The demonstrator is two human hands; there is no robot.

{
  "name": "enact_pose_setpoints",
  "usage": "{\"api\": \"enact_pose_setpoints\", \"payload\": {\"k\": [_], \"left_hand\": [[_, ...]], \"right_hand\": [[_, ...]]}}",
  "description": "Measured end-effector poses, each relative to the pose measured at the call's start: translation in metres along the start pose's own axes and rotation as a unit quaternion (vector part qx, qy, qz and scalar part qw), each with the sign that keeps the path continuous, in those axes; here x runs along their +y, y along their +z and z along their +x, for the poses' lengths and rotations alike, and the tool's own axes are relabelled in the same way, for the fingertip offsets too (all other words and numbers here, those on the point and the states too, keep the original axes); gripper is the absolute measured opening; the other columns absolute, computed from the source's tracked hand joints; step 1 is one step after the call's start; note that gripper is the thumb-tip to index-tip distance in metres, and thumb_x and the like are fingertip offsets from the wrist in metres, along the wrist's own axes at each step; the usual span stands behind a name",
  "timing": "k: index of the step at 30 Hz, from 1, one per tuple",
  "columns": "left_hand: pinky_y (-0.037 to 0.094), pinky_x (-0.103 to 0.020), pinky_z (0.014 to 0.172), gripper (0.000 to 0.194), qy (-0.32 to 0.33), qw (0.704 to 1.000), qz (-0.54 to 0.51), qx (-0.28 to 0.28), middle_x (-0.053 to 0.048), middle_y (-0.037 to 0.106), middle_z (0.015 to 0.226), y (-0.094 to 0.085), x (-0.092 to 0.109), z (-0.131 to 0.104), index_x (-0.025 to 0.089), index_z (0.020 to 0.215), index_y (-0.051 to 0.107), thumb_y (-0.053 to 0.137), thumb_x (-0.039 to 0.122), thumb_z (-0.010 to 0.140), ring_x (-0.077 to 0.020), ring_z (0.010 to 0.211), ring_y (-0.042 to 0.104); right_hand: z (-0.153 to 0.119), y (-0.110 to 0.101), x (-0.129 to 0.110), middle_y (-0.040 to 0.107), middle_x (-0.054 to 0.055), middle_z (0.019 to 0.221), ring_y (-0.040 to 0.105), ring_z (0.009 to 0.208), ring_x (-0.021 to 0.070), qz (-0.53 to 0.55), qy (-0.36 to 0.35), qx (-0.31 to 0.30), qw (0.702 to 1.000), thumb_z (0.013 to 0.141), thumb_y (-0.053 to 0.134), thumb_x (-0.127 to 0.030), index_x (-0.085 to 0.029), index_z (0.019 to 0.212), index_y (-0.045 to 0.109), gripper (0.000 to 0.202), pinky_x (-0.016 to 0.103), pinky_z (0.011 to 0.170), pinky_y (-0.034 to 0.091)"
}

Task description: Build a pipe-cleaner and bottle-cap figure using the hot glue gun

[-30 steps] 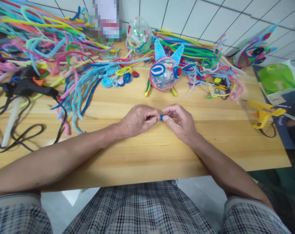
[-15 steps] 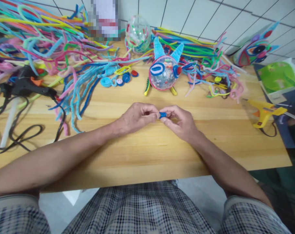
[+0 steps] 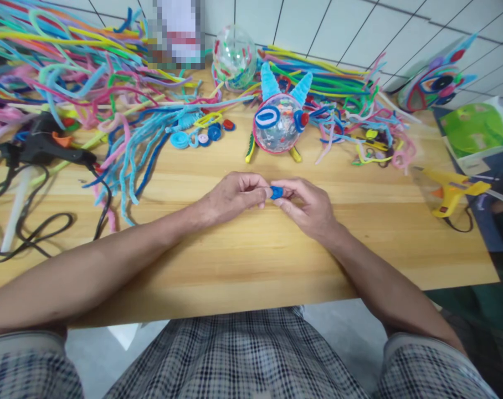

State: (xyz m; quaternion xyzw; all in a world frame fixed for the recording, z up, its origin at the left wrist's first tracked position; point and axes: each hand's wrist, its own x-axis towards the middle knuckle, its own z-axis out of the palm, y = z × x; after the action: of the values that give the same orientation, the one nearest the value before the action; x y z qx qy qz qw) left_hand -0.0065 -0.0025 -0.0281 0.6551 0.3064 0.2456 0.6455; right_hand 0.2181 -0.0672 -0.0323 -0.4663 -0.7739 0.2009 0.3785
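Note:
Between my fingertips is a small dark-blue coil of pipe cleaner (image 3: 277,192), partly covered by my fingers. My left hand (image 3: 243,194) pinches it from the left, and my right hand (image 3: 307,205) grips its right side. Both hands are just above the wooden table (image 3: 235,260). Beyond them stands a clear ball figure (image 3: 278,130) with light-blue pointed ears, a blue-and-white oval eye, a blue-and-red round piece and yellow-green feet. Left of it lie several coiled pipe-cleaner discs (image 3: 180,139).
Light-blue pipe cleaners (image 3: 135,160) spread at left beside a black glue gun (image 3: 46,141) and its looping cord. A yellow glue gun (image 3: 453,191) lies at right. Behind are a clear ball (image 3: 235,58), more pipe cleaners (image 3: 318,80) and a decorated mask-like piece (image 3: 438,86).
The blue coil has turned slightly between my fingers and shows more of its face. My hands have barely shifted; the things on the table stay put.

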Motion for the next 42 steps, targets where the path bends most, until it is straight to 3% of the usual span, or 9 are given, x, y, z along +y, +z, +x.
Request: {"api": "enact_pose_setpoints", "payload": {"k": [5, 9, 16, 31, 38, 42], "left_hand": [[0.041, -0.023, 0.062, 0.028, 0.030, 0.999, 0.038, 0.013, 0.001, 0.066, 0.068, 0.002, 0.002, -0.002, 0.016, 0.078, 0.069, 0.066, 0.039, 0.094, -0.0100, 0.062, 0.053], [0.042, -0.024, 0.062, 0.030, 0.055, 0.996, 0.058, 0.031, 0.000, 0.066, 0.069, 0.004, 0.000, -0.003, 0.016, 0.079, 0.068, 0.065, 0.041, 0.096, -0.0107, 0.062, 0.053], [0.044, -0.024, 0.062, 0.032, 0.070, 0.996, 0.060, 0.013, 0.000, 0.066, 0.071, 0.003, 0.000, -0.004, 0.016, 0.084, 0.071, 0.067, 0.044, 0.097, -0.0115, 0.065, 0.055], [0.043, -0.023, 0.063, 0.024, 0.082, 0.990, 0.112, -0.014, 0.000, 0.065, 0.072, 0.000, -0.003, -0.005, 0.016, 0.082, 0.070, 0.061, 0.032, 0.098, -0.0114, 0.065, 0.055], [0.045, -0.023, 0.065, 0.024, 0.110, 0.986, 0.128, 0.012, -0.001, 0.068, 0.075, 0.002, -0.006, -0.006, 0.015, 0.088, 0.074, 0.059, 0.031, 0.099, -0.0116, 0.066, 0.056], [0.040, -0.022, 0.060, 0.023, 0.112, 0.985, 0.130, -0.007, 0.002, 0.061, 0.069, 0.001, -0.006, -0.004, 0.015, 0.083, 0.070, 0.060, 0.030, 0.098, -0.0100, 0.062, 0.050]], "right_hand": [[-0.003, 0.006, -0.001, 0.076, 0.002, 0.096, 0.071, 0.084, 0.0163, 0.081, 0.073, 0.010, 0.994, 0.098, 0.073, -0.032, -0.026, 0.121, 0.076, 0.024, 0.033, 0.080, 0.061], [-0.003, 0.012, 0.001, 0.078, 0.002, 0.096, 0.073, 0.083, 0.0158, 0.207, 0.154, 0.022, 0.966, 0.094, 0.079, -0.047, -0.024, 0.120, 0.072, 0.035, 0.032, 0.077, 0.062], [0.003, 0.011, 0.002, 0.078, 0.001, 0.090, 0.072, 0.076, 0.0138, 0.286, 0.210, 0.011, 0.935, 0.083, 0.088, -0.057, -0.022, 0.104, 0.070, 0.044, 0.029, 0.072, 0.062], [0.000, 0.009, -0.011, 0.079, 0.000, 0.088, 0.073, 0.080, 0.0147, 0.163, 0.170, 0.034, 0.971, 0.089, 0.076, -0.031, -0.023, 0.099, 0.073, 0.013, 0.031, 0.078, 0.061], [0.000, 0.011, -0.013, 0.079, 0.000, 0.088, 0.074, 0.079, 0.0149, 0.157, 0.177, 0.029, 0.971, 0.090, 0.075, -0.033, -0.024, 0.102, 0.070, 0.016, 0.031, 0.076, 0.060], [-0.001, 0.012, -0.012, 0.078, -0.001, 0.086, 0.074, 0.079, 0.0144, 0.159, 0.176, 0.028, 0.971, 0.089, 0.075, -0.029, -0.023, 0.104, 0.068, 0.017, 0.030, 0.076, 0.059]]}}
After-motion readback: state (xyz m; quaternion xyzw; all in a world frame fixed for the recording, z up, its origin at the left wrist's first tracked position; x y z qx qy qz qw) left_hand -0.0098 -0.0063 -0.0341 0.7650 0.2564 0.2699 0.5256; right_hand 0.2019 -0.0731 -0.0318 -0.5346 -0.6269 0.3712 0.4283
